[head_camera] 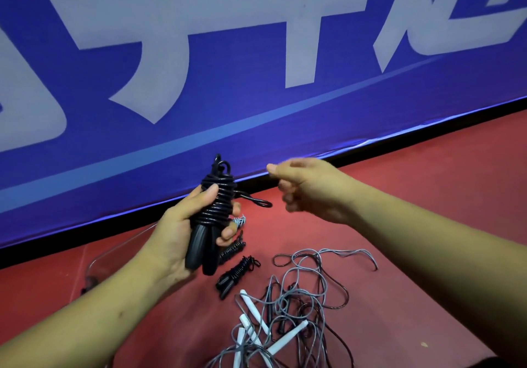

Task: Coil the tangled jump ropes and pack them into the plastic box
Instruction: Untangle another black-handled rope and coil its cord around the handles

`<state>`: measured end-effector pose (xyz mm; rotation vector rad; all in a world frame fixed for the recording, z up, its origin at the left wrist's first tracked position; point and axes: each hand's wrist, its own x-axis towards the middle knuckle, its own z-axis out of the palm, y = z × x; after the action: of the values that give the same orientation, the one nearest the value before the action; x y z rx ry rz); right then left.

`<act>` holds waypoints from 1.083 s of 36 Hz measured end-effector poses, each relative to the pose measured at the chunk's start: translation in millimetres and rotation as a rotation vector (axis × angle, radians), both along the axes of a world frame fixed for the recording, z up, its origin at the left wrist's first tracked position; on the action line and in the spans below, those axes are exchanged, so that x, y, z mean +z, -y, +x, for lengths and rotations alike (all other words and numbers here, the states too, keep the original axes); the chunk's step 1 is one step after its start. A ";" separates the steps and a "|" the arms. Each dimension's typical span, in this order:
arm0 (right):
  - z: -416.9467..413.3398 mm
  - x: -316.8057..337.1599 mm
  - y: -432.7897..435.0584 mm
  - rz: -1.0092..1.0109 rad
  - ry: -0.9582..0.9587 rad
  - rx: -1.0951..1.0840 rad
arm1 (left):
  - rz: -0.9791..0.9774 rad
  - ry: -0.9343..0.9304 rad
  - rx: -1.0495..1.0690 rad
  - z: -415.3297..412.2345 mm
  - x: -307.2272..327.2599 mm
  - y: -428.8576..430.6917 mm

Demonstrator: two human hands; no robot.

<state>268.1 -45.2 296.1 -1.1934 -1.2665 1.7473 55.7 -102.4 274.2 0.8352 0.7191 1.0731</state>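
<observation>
My left hand [182, 233] grips a black jump rope [214, 211] whose cord is wound tightly around its two handles, with a short loop of cord sticking out to the right. To the right of that loop my right hand [308, 188] hovers, blurred, with curled fingers, and I see nothing in it. On the red floor below lie two more coiled black ropes [236, 273] and a tangle of grey ropes with white handles [285, 310]. The clear plastic box [114, 253] sits on the floor at the left, mostly hidden behind my left hand.
A blue banner with large white characters [228, 68] stands upright along the far side, its black bottom edge meeting the red floor [427, 196]. A dark thin cord runs through the grey tangle.
</observation>
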 end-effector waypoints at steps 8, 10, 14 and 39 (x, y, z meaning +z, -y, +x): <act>-15.5 -12.5 11.3 -0.194 -0.021 0.337 | -0.022 0.145 -0.023 1.1 5.3 -1.0; -14.7 -11.9 12.1 -0.106 0.057 0.362 | -0.025 0.172 -0.026 -0.3 8.8 -0.1; -11.4 -9.0 14.5 0.047 0.139 0.437 | -0.036 0.182 -0.060 -7.3 10.0 2.8; -36.8 0.6 6.7 -0.072 -0.167 -0.185 | -0.016 -0.228 -0.040 5.3 -7.3 5.2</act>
<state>231.3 -51.9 296.7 -1.1409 -0.9719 1.7284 61.0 -107.5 266.9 0.9636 0.8971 0.9441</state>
